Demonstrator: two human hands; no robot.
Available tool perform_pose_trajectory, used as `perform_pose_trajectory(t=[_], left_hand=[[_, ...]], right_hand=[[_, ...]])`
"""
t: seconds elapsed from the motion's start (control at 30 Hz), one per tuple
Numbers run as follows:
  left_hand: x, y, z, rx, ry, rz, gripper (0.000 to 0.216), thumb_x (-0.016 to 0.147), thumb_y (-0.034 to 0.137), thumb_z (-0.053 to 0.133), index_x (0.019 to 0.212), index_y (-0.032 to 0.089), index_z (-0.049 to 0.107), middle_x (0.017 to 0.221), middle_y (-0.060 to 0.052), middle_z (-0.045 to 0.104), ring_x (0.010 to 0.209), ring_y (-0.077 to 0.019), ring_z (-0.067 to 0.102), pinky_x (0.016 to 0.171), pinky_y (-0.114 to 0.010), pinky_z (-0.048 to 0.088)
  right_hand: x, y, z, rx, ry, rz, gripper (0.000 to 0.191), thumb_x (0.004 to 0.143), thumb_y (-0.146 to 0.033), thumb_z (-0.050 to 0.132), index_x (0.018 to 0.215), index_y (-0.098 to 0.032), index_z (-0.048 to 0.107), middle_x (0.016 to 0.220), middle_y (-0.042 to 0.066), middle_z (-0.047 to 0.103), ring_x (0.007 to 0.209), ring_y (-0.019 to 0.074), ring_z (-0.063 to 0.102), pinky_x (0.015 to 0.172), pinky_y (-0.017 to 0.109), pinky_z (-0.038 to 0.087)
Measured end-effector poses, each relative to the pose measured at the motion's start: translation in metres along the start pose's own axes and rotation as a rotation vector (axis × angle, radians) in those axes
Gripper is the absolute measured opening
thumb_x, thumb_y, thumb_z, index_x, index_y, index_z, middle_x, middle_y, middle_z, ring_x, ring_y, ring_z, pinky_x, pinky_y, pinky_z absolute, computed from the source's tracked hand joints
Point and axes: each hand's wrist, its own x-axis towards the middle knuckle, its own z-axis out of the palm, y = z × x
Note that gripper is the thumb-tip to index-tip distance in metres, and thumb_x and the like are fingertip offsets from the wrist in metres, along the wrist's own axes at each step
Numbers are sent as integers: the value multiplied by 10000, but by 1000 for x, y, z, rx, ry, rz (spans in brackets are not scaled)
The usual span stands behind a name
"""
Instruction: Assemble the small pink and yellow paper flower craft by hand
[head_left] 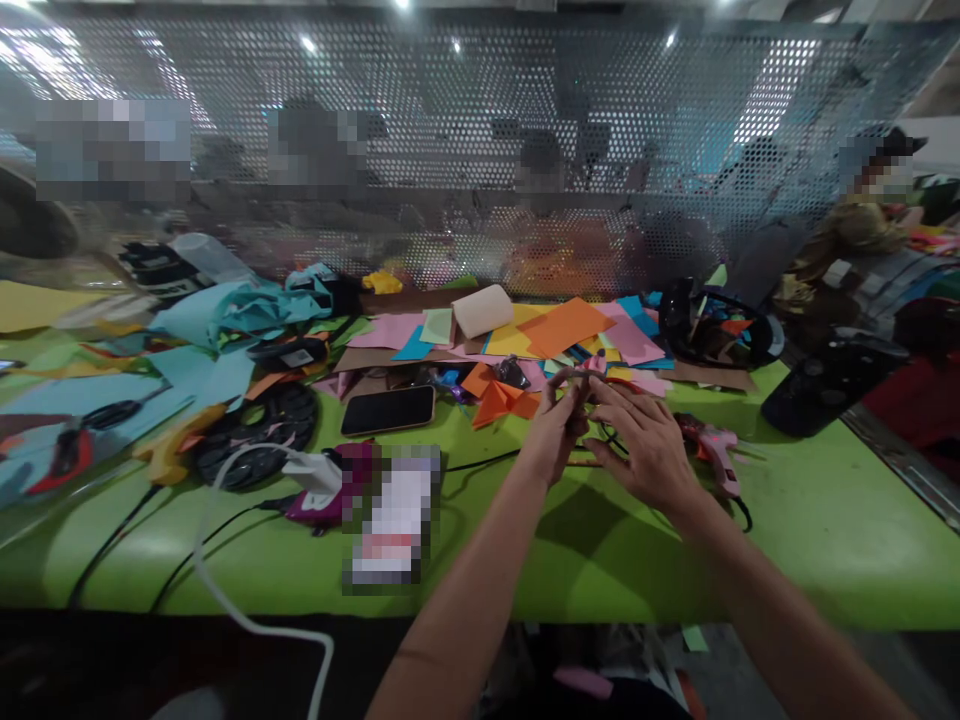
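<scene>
Two hands at work just above the green table; left hand has its fingers curled in, tips drawn together, seemingly pinching a dark slender piece; right hand has its fingers extended, thumb held well away from them, tips reaching in beside the left fingertips with no sure grip of its own. Piece is located between the hands, over the middle of the table, right of the folded orange paper; step in hand, as judged: shaping or adjusting this piece by finger, left steadying, right working at it; the next move appears to call for a firm left pinch and a light right fingertip along the piece, clear of the black cable below. Pink glue gun lies just right of the right hand, partly covered by it; whether it is hot cannot be told. Hidden or unclear: contact between right fingertips and piece, masked by overlapping fingers; the piece's far end and material; a thin yellow-orange item beneath the hands, too small to identify; pale device, screen pixelated; figures behind the perforated screen, dim and partly pixelated; both forearms cut off at the lower edge.
</scene>
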Motion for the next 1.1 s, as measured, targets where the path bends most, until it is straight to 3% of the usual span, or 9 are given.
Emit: perform_pose_trajectory(t=[0.6, 0.83, 1.1], left_hand=[[2, 0, 0, -31, -1, -38, 422, 659, 337, 844, 1009, 216, 642, 879, 24, 672, 510, -20, 429, 450, -152, 319], [3, -2, -3, -60, 17, -56, 395, 663, 346, 842, 984, 181, 681, 898, 8, 680, 563, -31, 481, 481, -150, 377], [0, -1, 1, 2, 14, -67, 411, 639, 358, 854, 966, 167, 695, 860, 0, 681, 549, -28, 479, 458, -140, 350]], right_hand=[[0, -1, -1, -4, -31, 12, 184, 914, -329, 576, 1064, -223, 589, 1492, 61, 480, 1112, 272, 597, 894, 430, 437], [0, 0, 1, -19, -35, 18, 181, 918, -340, 567, 1057, -228, 595, 1496, 58, 474, 1111, 275, 589, 889, 434, 434], [1, -2, 2, -35, -58, 14, 207, 926, -352, 553, 1076, -217, 594, 1513, 62, 448, 1104, 276, 587, 863, 434, 436]])
